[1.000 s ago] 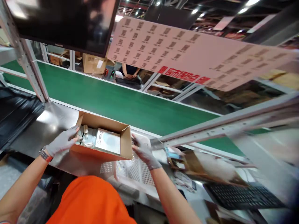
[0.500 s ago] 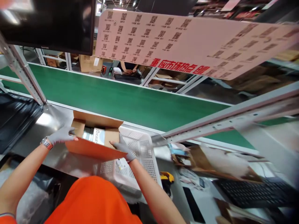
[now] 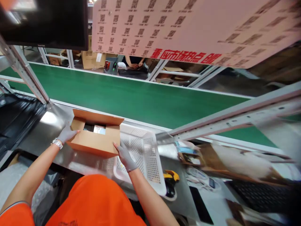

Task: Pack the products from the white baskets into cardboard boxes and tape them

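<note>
Now, from my end of the head camera, I see that the near flap point(image 3: 95, 141) of the cardboard box point(image 3: 91, 151) lies folded inward, where half a second ago it stood up and hid part of the opening. The far flap point(image 3: 101, 117) stays raised, as before, and both short end flaps were already tucked in.

The box is plain brown and oblong, with a narrow gap left between its flaps; through it I make out a white-and-pale-blue carton point(image 3: 100, 129) beside something dark. It sits near the far edge of the metal table point(image 3: 47, 135), just left of the white basket point(image 3: 162, 180).

I have the left hand point(image 3: 66, 133) grasping the box's left end, thumb over the near flap. The right hand point(image 3: 125, 156) grips the near right corner, thumb on the flap; its other fingers are partly hidden.
</note>
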Demonstrator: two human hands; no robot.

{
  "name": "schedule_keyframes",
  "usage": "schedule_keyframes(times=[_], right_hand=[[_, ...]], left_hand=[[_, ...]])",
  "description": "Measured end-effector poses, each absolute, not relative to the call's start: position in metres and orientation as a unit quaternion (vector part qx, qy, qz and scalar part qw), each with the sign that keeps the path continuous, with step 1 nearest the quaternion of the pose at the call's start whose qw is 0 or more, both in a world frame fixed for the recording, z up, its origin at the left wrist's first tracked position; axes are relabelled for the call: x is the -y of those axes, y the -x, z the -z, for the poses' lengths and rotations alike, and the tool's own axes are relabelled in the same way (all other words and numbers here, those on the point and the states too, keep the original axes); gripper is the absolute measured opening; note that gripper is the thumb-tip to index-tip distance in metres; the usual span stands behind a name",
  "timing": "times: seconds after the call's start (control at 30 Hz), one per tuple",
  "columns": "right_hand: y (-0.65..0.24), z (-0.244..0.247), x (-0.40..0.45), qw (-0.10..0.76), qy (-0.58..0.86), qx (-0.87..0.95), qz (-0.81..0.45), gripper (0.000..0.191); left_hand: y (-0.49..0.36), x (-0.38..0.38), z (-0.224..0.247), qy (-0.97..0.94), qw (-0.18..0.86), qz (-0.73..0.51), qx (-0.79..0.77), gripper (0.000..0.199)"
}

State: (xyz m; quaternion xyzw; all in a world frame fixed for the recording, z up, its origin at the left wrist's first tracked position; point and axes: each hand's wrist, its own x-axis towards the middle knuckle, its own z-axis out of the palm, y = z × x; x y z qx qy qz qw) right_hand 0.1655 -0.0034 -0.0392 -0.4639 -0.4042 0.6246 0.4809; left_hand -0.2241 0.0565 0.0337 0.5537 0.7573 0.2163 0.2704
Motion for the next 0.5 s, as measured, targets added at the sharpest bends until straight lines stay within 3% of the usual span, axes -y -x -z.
schedule_keyframes(times=[0.1,0.2,0.27,0.4,0.5], right_hand=[[-0.156,0.039,0.007,0.511,0.458,0.395,-0.611,0.072],[-0.154,0.039,0.006,0.529,0.457,0.387,-0.601,0.071],[-0.155,0.039,0.004,0.532,0.455,0.382,-0.604,0.072],[-0.156,0.043,0.002,0.539,0.437,0.380,-0.611,0.075],[-0.154,0.047,0.001,0.549,0.431,0.374,-0.611,0.076]], left_hand=[[0.199,-0.069,-0.059,-0.640,0.139,-0.157,-0.739,0.134],[0.151,-0.091,-0.083,-0.769,0.002,-0.138,-0.624,0.146],[0.117,-0.103,-0.096,-0.825,-0.030,-0.125,-0.551,0.139],[0.078,-0.101,-0.101,-0.851,-0.031,-0.101,-0.515,0.106],[0.082,-0.070,-0.082,-0.860,-0.018,-0.072,-0.506,0.101]])
